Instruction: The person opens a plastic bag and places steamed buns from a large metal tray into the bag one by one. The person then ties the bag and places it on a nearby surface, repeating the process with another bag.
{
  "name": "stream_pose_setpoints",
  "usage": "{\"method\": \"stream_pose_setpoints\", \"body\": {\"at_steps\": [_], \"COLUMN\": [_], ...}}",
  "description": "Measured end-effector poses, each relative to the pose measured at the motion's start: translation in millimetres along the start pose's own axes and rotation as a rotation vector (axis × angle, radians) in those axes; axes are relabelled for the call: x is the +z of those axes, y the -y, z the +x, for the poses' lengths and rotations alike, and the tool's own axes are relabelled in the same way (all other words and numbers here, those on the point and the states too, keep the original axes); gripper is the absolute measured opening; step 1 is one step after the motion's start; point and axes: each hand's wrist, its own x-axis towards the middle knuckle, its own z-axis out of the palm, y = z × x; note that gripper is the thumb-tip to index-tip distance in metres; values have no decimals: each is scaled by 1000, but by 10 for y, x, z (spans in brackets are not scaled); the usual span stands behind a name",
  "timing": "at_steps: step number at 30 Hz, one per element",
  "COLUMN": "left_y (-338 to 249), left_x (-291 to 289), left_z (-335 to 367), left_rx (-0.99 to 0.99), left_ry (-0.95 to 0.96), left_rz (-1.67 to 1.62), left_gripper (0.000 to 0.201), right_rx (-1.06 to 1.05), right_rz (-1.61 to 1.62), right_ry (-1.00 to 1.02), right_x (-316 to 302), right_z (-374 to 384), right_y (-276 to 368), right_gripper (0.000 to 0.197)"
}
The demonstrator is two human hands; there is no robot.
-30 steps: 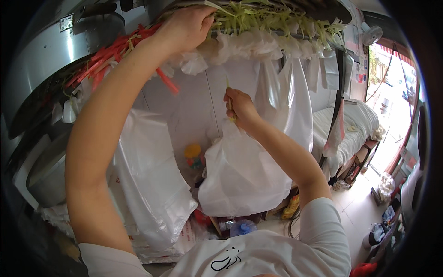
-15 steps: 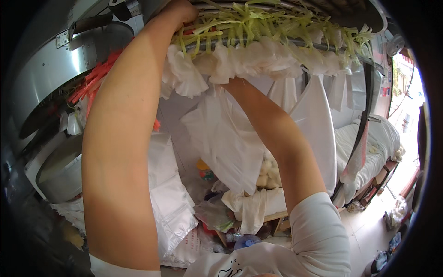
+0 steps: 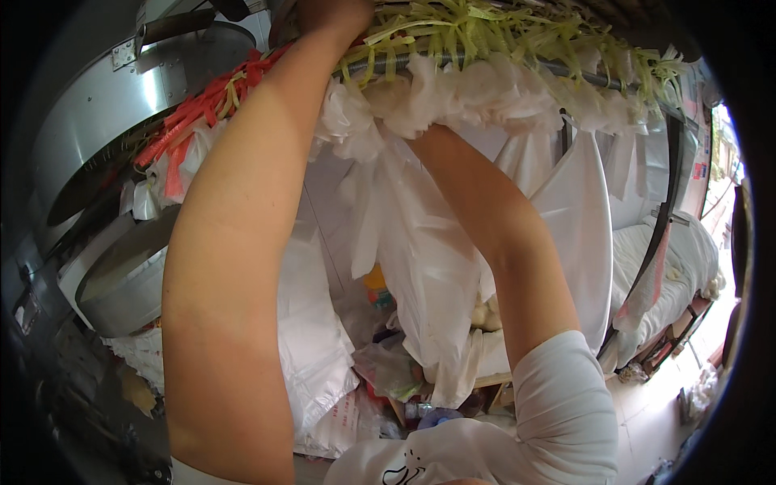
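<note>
Overhead runs a grey ribbed bar (image 3: 517,68) hung with yellow-green plastic strips (image 3: 436,36). Beneath it bunch the gathered tops of several white plastic bags (image 3: 493,97). My left arm reaches up to the bar's left end, where my left hand (image 3: 339,14) is dark and partly cut off by the top edge; its fingers are hidden. My right hand (image 3: 427,136) is raised into the gathered bags from below, and they cover its fingers. Next to it, a thin white bag (image 3: 424,242) hangs down, creased and loose.
Red plastic strips (image 3: 190,121) hang at the left, below a shiny metal drum (image 3: 153,89). A round metal pan (image 3: 121,291) sits lower. White-covered goods (image 3: 663,267) stand at the right. A stack of silvery-white bags (image 3: 319,347) lies beside my left arm.
The view has shifted, so the scene sits farther right. The loose white bag beside my right hand has swung from a leftward spread to a narrower hang. Both arms remain raised.
</note>
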Motion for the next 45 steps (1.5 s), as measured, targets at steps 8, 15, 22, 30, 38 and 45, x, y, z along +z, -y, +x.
{"method": "stream_pose_setpoints", "body": {"at_steps": [8, 15, 22, 30, 38, 45], "left_y": [10, 94, 184, 173, 254, 326], "left_x": [-278, -527, -593, -722, -896, -872], "left_z": [-406, -765, -881, -1068, -1027, -1025], "left_rx": [369, 491, 352, -252, -342, -90], "left_ry": [-320, -363, -189, 185, 369, 498], "left_rz": [-295, -323, -438, -1449, -1585, -1475], "left_gripper": [18, 14, 26, 19, 14, 28], "right_rx": [91, -31, -268, 592, 375, 388], "right_rz": [-787, -954, -929, 304, -88, 109], "right_ry": [135, 501, 309, 168, 250, 114], "right_x": [-38, -446, -748, -664, -462, -523], "right_z": [-512, -342, 741, 943, 673, 726], "right_y": [1255, 2187, 2445, 1952, 2355, 2318], "right_gripper": [30, 23, 29, 21, 21, 21]}}
